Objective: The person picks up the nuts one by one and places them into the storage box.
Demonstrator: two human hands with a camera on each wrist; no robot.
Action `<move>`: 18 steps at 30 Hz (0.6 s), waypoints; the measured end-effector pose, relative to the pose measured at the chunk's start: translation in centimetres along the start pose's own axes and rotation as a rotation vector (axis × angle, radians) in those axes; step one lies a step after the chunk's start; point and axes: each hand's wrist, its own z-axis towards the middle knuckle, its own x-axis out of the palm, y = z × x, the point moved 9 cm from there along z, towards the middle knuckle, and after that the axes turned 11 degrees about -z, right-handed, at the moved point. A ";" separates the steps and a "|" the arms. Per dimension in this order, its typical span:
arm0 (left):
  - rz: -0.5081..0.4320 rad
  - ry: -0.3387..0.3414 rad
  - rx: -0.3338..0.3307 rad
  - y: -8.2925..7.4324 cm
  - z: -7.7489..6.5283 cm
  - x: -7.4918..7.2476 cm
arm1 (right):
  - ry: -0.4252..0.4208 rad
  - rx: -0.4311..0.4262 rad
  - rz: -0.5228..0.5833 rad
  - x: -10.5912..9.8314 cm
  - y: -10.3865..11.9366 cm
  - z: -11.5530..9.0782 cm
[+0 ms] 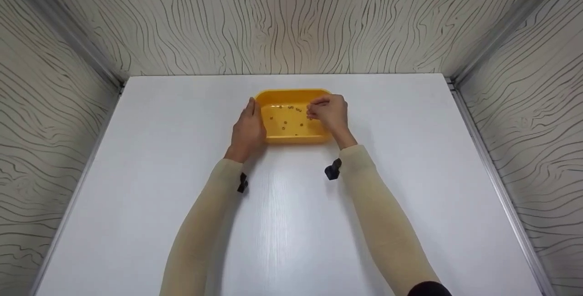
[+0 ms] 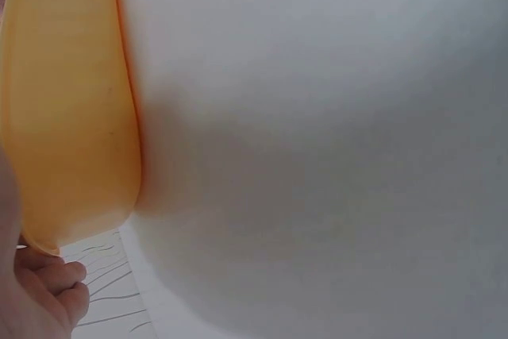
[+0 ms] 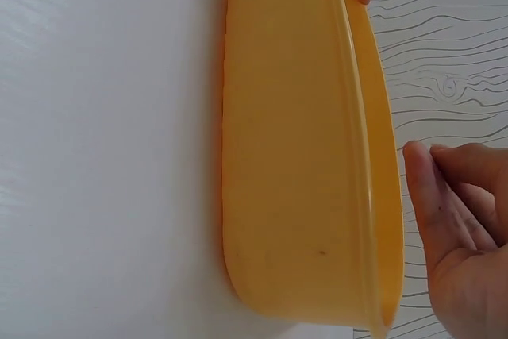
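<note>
A yellow plastic basin stands near the table's far edge, with several tiny dark-edged pieces scattered over its floor. Their kind is too small to tell. My left hand grips the basin's left end; in the left wrist view, curled fingers lie at its rim. Over the right end of the basin is my right hand, thumb and fingertips brought together. From the right wrist view, that hand is just above the rim, and nothing shows between its fingertips.
The basin stands on a white table. Behind it rises a wood-grain patterned panel, with similar panels at both sides. Metal rails run along the table's side edges.
</note>
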 end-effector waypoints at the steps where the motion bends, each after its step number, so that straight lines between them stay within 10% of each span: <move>1: 0.052 0.000 0.031 -0.3 -0.1 0.0 | 0.000 -0.004 -0.004 -0.1 0.0 -0.1; 5: 0.083 -0.013 0.062 -0.6 -0.3 0.1 | -0.004 -0.020 -0.053 -0.5 0.3 -0.3; 12: -0.154 0.003 -0.065 0.2 -0.2 0.6 | -0.038 -0.032 -0.150 -2.7 0.4 -0.9; 18: 0.216 -0.025 0.109 -1.7 -0.5 0.2 | -0.076 -0.106 -0.179 -5.1 0.3 -1.2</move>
